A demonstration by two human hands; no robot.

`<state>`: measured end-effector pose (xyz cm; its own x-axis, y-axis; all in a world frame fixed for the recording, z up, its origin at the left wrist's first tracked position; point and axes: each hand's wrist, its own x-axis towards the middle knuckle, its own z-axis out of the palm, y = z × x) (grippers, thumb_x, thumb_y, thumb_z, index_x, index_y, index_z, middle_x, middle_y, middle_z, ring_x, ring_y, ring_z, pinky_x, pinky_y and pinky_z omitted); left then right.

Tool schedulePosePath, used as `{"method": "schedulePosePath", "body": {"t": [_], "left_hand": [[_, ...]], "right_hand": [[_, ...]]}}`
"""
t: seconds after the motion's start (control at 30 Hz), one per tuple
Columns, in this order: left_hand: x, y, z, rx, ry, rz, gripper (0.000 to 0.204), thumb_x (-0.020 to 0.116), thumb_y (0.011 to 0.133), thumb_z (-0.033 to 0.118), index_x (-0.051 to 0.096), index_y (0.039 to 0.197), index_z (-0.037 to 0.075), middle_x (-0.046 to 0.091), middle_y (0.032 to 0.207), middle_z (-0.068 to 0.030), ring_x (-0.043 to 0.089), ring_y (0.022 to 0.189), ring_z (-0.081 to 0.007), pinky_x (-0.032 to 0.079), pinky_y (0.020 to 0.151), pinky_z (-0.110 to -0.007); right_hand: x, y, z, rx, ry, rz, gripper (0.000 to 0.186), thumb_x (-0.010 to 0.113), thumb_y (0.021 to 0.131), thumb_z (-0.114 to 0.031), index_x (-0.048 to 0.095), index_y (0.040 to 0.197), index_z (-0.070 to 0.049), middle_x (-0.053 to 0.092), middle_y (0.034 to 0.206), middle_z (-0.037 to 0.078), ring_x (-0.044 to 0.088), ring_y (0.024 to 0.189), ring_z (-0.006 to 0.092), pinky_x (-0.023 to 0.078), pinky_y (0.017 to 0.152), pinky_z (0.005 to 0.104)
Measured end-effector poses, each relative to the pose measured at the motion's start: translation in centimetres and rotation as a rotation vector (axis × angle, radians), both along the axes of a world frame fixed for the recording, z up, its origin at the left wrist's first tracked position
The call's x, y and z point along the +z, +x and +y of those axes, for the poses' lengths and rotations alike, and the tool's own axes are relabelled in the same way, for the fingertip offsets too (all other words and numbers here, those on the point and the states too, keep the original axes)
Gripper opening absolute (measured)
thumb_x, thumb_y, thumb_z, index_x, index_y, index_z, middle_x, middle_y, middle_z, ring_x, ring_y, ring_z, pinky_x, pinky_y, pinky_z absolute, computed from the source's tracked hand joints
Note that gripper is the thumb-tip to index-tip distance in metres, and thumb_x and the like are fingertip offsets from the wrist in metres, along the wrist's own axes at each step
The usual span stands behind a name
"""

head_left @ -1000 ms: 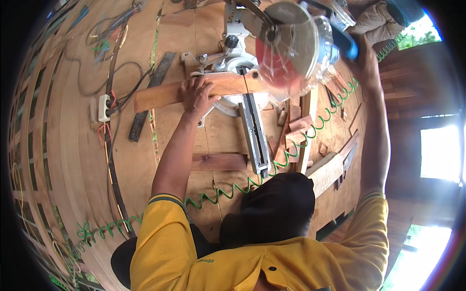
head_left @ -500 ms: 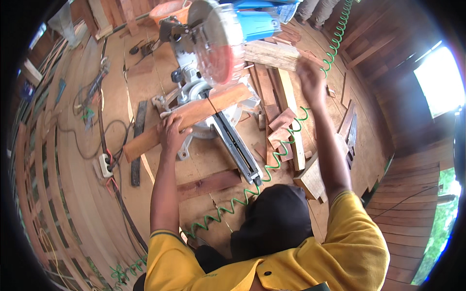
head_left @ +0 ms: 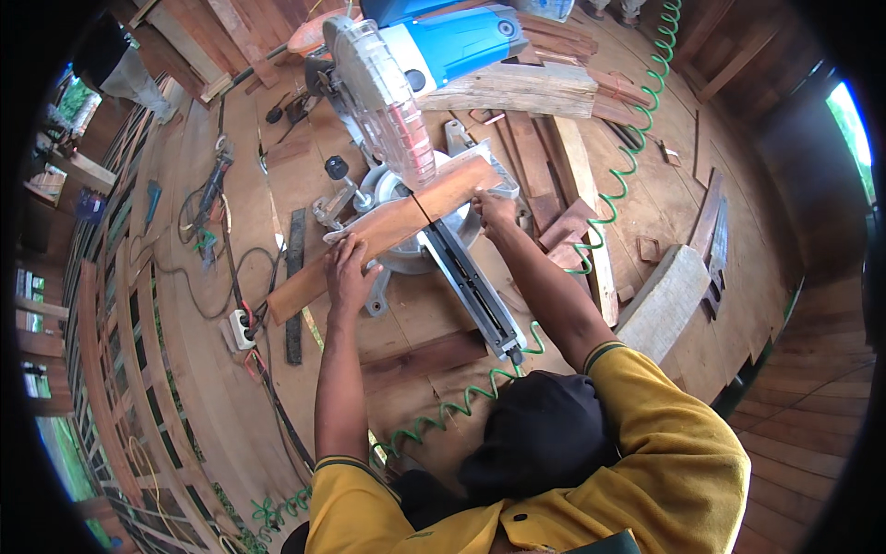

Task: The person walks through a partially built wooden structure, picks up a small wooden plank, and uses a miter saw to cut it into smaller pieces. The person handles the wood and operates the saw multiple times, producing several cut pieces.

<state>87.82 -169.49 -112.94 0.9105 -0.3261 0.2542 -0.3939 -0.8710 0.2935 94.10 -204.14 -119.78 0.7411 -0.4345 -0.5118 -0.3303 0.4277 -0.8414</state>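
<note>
A reddish-brown wooden board (head_left: 392,220) lies slantwise across the bed of a miter saw (head_left: 443,51), over the slot in its grey table (head_left: 472,294). My left hand (head_left: 349,274) rests on the board's left part, fingers over its top and thumb out along the near side. At its right end my right hand (head_left: 496,210) grips the near edge with bent fingers. The saw's clear blade guard (head_left: 395,102) stands just behind the board's far edge. The blue motor housing is up to its right.
Green coiled hose (head_left: 604,208) winds across the floor on the right. Offcuts, a pale timber block (head_left: 664,294) and a hand saw (head_left: 717,254) lie there. A power strip (head_left: 242,330), cables and an angle grinder (head_left: 217,175) are on the left. A dark strip (head_left: 295,286) lies beside the board.
My right hand has come down from beside the saw head onto the board's right end. My left hand stays on the board. The view has shifted a little.
</note>
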Motion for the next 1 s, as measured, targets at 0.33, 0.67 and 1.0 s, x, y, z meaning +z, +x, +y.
{"method": "schedulePosePath", "body": {"t": [0.33,0.67,1.0], "left_hand": [[0.6,-0.2,0.3,0.029,-0.301,-0.116,0.035,0.078,0.086,0.023,0.072,0.112,0.001,0.066,0.123,-0.0149,0.060,0.120,-0.0331,0.045,0.106,-0.045],[2.6,-4.3,-0.7,0.403,-0.839,-0.099,0.025,0.073,0.094,0.021,0.072,0.108,0.000,0.069,0.106,-0.0141,0.066,0.101,-0.0282,0.051,0.090,-0.040],[0.6,-1.5,-3.5,-0.009,-0.044,-0.154,0.035,0.079,0.084,0.027,0.072,0.113,0.008,0.059,0.134,-0.0149,0.055,0.121,-0.0355,0.045,0.101,-0.048]], "right_hand": [[2.8,-13.2,1.5,0.121,0.148,-0.197,0.018,0.068,0.100,-0.022,0.064,0.092,-0.006,0.067,0.081,0.004,0.059,0.063,0.0082,0.043,0.052,0.0215],[5.6,-10.1,15.5,0.257,0.406,-0.178,0.023,0.054,0.108,-0.018,0.061,0.111,0.004,0.071,0.101,0.011,0.068,0.081,0.0158,0.058,0.072,0.0263],[4.2,-14.6,13.5,0.491,0.147,-0.232,0.036,0.064,0.103,-0.022,0.057,0.130,0.001,0.069,0.111,0.007,0.070,0.090,0.0168,0.058,0.076,0.0301]]}}
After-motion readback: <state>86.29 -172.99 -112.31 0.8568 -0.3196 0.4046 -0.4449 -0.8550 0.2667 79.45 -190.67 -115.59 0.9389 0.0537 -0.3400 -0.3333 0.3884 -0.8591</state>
